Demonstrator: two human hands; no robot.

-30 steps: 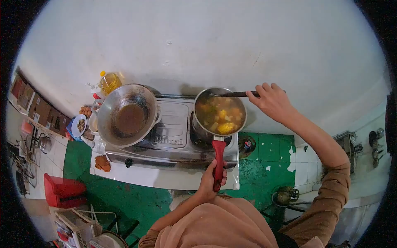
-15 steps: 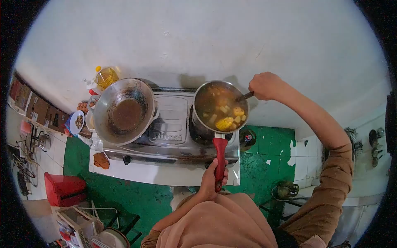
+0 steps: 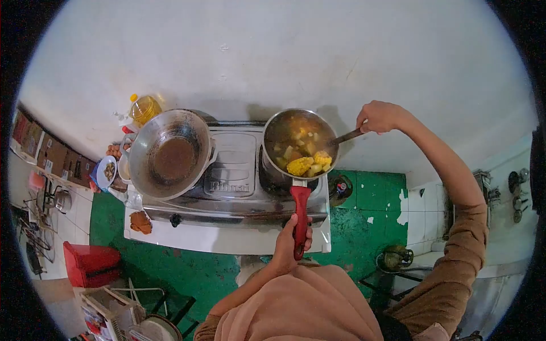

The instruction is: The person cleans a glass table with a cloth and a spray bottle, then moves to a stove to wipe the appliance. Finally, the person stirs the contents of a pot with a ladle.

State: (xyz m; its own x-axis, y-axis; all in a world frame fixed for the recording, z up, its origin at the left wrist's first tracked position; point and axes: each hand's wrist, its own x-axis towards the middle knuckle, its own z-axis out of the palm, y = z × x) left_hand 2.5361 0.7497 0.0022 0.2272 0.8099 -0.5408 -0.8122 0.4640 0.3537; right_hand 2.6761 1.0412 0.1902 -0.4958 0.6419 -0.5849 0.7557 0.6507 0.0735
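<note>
A saucepan point(image 3: 265, 142) of broth stands on the right burner of the stove point(image 3: 233, 170). My left hand point(image 3: 286, 243) is wrapped round its red handle point(image 3: 301, 213). Pieces of corn point(image 3: 300, 166) and pale vegetable chunks show in the broth, gathered toward the near side. My right hand point(image 3: 380, 117), raised to the right of the pan, is closed on the dark handle of a stirring utensil point(image 3: 348, 136). The utensil slants down over the pan's right rim, and its lower end is hidden in the broth.
A large wok point(image 3: 173, 156) sits on the left burner, brown in its bottom. Behind it stands a bottle of yellow oil point(image 3: 145, 108). Left of the wok are a small white plate point(image 3: 106, 170) and eggs point(image 3: 115, 150). A brown cloth-like piece point(image 3: 140, 222) lies on the front ledge.
My right hand has moved to the right and drawn the utensil toward the pan's right rim, showing more of its handle. The corn and vegetables have shifted in the broth.
</note>
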